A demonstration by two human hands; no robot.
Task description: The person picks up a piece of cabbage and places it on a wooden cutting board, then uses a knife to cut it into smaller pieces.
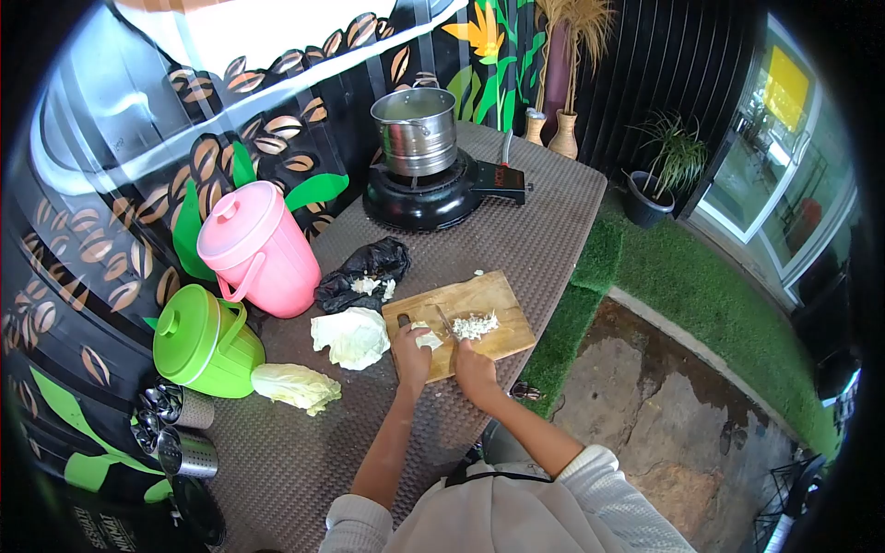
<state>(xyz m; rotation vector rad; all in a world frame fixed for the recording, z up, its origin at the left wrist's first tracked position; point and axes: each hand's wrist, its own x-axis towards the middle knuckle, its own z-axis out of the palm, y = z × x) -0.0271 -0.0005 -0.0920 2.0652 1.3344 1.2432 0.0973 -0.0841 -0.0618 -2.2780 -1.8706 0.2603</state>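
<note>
On a wooden cutting board [489, 293] my right hand [474, 371] is closed round the handle of a knife [443, 318], its blade pointing away from me. My left hand [412, 355] presses a pale piece of cabbage [428, 337] against the board, left of the blade. Chopped white cabbage [476, 324] lies in a small heap to the right of the knife. Beside the board's left edge rest a large cabbage leaf [351, 338] and, nearer me, an elongated cabbage piece [296, 387]. The knife handle is mostly hidden in my fingers.
Behind the board a crumpled black plastic bag [369, 267] holds scraps. A steel pot [415, 131] stands on a black portable stove [424, 198] at the far end. Pink [267, 249] and green lidded jugs [207, 341] and metal utensil holders [188, 452] line the left side.
</note>
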